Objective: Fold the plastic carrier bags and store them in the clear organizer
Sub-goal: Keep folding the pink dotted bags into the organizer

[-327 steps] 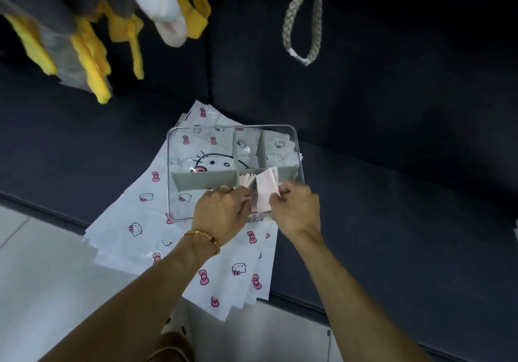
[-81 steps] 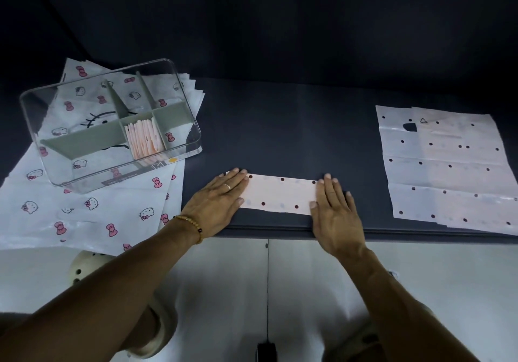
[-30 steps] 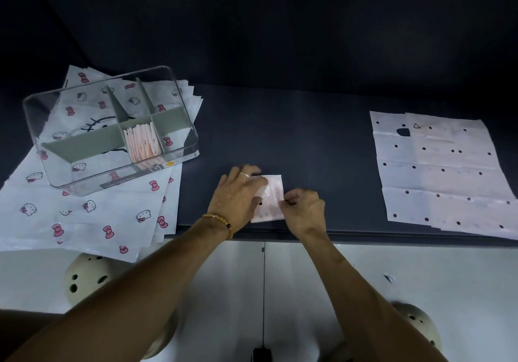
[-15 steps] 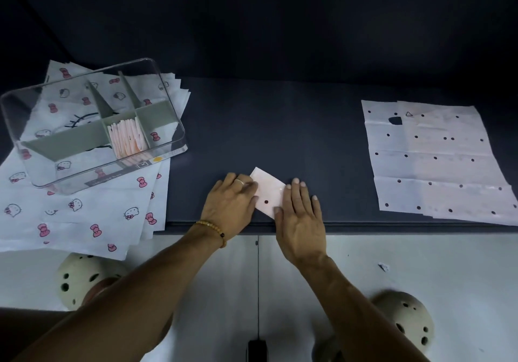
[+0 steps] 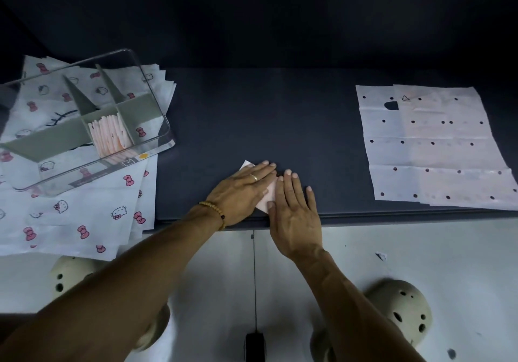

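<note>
While your left hand (image 5: 241,190) and right hand (image 5: 294,210) press flat, fingers straight, the folded bag (image 5: 266,197) lies mostly hidden beneath them at the counter's (image 5: 266,115) front edge; organizer (image 5: 84,126) cut off left.

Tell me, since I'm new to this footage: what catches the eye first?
Two flat hands, left hand and right hand, press a small folded bag at the dark table's front edge. At far left, a clear organizer holding pink folded bags sits on cartoon-print bags. At right lies a flat dotted bag.
</note>
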The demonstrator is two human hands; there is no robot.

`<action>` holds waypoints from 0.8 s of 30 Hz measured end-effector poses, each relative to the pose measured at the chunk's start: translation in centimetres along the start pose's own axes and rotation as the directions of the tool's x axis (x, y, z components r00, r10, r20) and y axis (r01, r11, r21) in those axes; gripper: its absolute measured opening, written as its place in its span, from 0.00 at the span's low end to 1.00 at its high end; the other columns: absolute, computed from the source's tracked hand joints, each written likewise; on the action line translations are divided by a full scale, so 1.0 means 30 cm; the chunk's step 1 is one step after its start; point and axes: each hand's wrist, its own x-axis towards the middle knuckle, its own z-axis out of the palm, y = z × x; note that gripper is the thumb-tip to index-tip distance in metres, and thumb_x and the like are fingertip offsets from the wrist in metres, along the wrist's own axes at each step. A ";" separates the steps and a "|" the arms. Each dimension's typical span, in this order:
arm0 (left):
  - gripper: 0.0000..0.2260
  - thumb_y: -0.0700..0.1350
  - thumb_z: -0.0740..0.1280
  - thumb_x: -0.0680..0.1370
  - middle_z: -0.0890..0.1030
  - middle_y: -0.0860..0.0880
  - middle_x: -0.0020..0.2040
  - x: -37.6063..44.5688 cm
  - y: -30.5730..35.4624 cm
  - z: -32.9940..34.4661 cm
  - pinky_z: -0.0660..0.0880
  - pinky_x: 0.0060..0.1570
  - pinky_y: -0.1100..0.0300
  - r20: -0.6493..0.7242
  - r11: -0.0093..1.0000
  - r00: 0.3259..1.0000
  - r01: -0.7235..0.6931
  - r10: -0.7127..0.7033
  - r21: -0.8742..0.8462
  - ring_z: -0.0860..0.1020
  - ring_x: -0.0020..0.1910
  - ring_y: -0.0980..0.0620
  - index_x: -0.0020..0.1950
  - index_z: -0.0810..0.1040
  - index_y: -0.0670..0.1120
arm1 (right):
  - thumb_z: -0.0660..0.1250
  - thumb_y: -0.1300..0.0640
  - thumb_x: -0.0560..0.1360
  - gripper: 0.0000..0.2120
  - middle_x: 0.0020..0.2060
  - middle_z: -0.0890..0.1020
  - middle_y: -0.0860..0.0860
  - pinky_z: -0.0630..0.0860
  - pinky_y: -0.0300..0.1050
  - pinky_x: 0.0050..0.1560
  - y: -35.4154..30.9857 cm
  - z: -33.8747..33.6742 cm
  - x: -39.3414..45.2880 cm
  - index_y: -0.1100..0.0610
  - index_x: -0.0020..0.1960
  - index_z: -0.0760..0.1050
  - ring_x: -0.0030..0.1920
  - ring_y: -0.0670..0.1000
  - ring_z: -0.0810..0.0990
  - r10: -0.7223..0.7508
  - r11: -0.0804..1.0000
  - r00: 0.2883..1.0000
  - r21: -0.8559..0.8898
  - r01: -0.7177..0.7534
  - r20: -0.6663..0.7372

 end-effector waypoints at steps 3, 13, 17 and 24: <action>0.23 0.46 0.51 0.83 0.50 0.52 0.78 -0.029 -0.058 -0.019 0.36 0.71 0.65 0.019 0.999 0.999 0.027 -0.028 0.032 0.42 0.73 0.61 0.77 0.50 0.46 | 0.44 0.49 0.82 0.27 0.78 0.48 0.54 0.40 0.53 0.76 0.004 0.002 0.001 0.59 0.78 0.48 0.77 0.53 0.43 -0.005 1.000 1.000 0.026 0.005 -0.022; 0.27 0.47 0.58 0.80 0.57 0.50 0.77 -0.023 -0.087 -0.123 0.51 0.72 0.58 0.021 0.977 0.980 0.197 -0.196 -0.077 0.53 0.76 0.53 0.77 0.53 0.48 | 0.46 0.48 0.83 0.27 0.78 0.51 0.54 0.42 0.53 0.75 0.012 0.011 0.006 0.59 0.78 0.51 0.78 0.53 0.45 -0.021 1.000 0.999 0.017 0.021 -0.029; 0.18 0.46 0.58 0.80 0.72 0.48 0.67 0.064 -0.031 -0.132 0.61 0.63 0.55 -0.026 0.978 0.978 0.207 -0.206 0.032 0.66 0.66 0.49 0.71 0.68 0.50 | 0.45 0.48 0.83 0.27 0.78 0.49 0.53 0.41 0.52 0.75 0.020 0.006 0.008 0.58 0.78 0.49 0.78 0.52 0.44 -0.039 0.999 0.999 0.021 0.039 -0.006; 0.02 0.44 0.64 0.77 0.75 0.51 0.50 0.056 -0.036 -0.182 0.71 0.51 0.56 0.107 0.888 0.933 0.359 -0.343 -0.286 0.75 0.51 0.49 0.48 0.75 0.50 | 0.53 0.49 0.82 0.31 0.78 0.51 0.52 0.43 0.47 0.75 0.008 -0.052 0.024 0.57 0.78 0.44 0.78 0.51 0.47 0.022 0.947 1.000 0.320 -0.022 0.001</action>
